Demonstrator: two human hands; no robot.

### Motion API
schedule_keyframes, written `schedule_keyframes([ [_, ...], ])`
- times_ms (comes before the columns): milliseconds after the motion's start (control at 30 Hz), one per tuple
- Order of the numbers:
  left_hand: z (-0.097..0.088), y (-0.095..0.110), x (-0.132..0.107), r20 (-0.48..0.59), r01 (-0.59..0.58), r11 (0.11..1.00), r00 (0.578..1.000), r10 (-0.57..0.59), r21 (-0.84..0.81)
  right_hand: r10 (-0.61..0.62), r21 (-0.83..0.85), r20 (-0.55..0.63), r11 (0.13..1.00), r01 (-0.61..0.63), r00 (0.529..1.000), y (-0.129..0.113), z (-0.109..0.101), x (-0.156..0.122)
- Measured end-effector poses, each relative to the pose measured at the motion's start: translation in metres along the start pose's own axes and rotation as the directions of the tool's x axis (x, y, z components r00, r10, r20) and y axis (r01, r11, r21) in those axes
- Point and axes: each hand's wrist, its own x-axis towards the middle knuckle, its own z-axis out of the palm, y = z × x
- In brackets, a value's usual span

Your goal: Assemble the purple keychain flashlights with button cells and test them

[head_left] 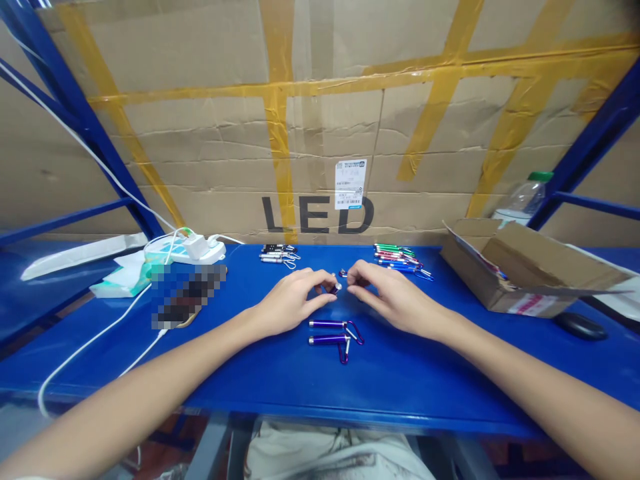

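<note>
My left hand (295, 300) pinches a short dark purple keychain flashlight (336, 289) between thumb and fingers, its silver end towards the right. Most of that body is hidden behind the fingers. Close by on the right, my right hand (387, 290) has curled fingers pressed near the thumb; whatever they hold, if anything, is hidden. A tiny silver and dark piece (343, 273) shows between the two hands, and I cannot tell whether it is touched. Nearer to me lie two purple keychain flashlights, an upper one (326, 324) and a lower one (327, 340), each with a purple carabiner clip.
Behind my hands lie black and silver flashlights (274, 257) and a green, red and blue group (395, 257). At right are an open cardboard box (505, 293) and a black mouse (581, 327). A power strip (213, 251), cables and a blurred phone (190, 297) occupy the left.
</note>
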Motion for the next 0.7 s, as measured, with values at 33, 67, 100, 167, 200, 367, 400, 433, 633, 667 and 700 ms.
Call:
schedule_keyframes([
  [33, 0.0, 0.0, 0.0, 0.003, 0.002, 1.0, 1.0, -0.002, -0.001, 0.002, 0.076, -0.046, 0.997, 0.001, 0.999, 0.0, 0.001, 0.001],
  [67, 0.0, 0.001, 0.0, 0.005, 0.003, 1.0, 1.0, -0.003, 0.0, 0.008, 0.151, -0.086, 0.988, 0.005, 0.996, 0.001, 0.003, 0.001],
  [100, 0.001, 0.001, 0.0, 0.006, 0.004, 1.0, 1.0, -0.004, 0.003, 0.015, 0.216, -0.119, 0.976, 0.011, 0.993, 0.001, 0.005, 0.002],
  [167, 0.001, 0.001, 0.0, 0.007, 0.007, 1.0, 1.0, -0.007, 0.002, 0.022, 0.278, -0.169, 0.96, 0.026, 0.985, 0.001, 0.008, 0.002],
  [200, 0.001, 0.001, 0.0, 0.007, 0.009, 1.0, 1.0, -0.009, -0.003, 0.018, 0.27, -0.184, 0.962, 0.033, 0.983, 0.001, 0.008, 0.002],
  [367, 0.0, 0.005, 0.0, -0.016, -0.008, 0.999, 1.0, 0.008, -0.038, -0.046, 0.144, -0.231, 0.986, 0.081, 0.972, -0.005, 0.008, 0.001],
  [400, 0.0, 0.006, 0.0, -0.027, -0.018, 0.999, 1.0, 0.017, -0.047, -0.057, 0.138, -0.241, 0.986, 0.092, 0.969, -0.007, 0.007, 0.0],
  [433, 0.0, 0.008, 0.0, -0.039, -0.027, 0.998, 0.999, 0.024, -0.055, -0.063, 0.137, -0.25, 0.986, 0.1, 0.966, -0.008, 0.007, 0.0],
  [633, 0.001, 0.01, 0.0, -0.082, -0.054, 0.997, 0.995, 0.05, -0.048, -0.066, 0.142, -0.238, 0.985, 0.102, 0.969, -0.014, 0.006, 0.0],
  [667, 0.001, 0.01, 0.001, -0.083, -0.053, 0.997, 0.995, 0.049, -0.049, -0.069, 0.144, -0.228, 0.984, 0.104, 0.971, -0.014, 0.006, 0.0],
  [700, 0.001, 0.009, 0.001, -0.083, -0.049, 0.997, 0.996, 0.045, -0.054, -0.073, 0.148, -0.22, 0.983, 0.107, 0.973, -0.015, 0.006, 0.0],
])
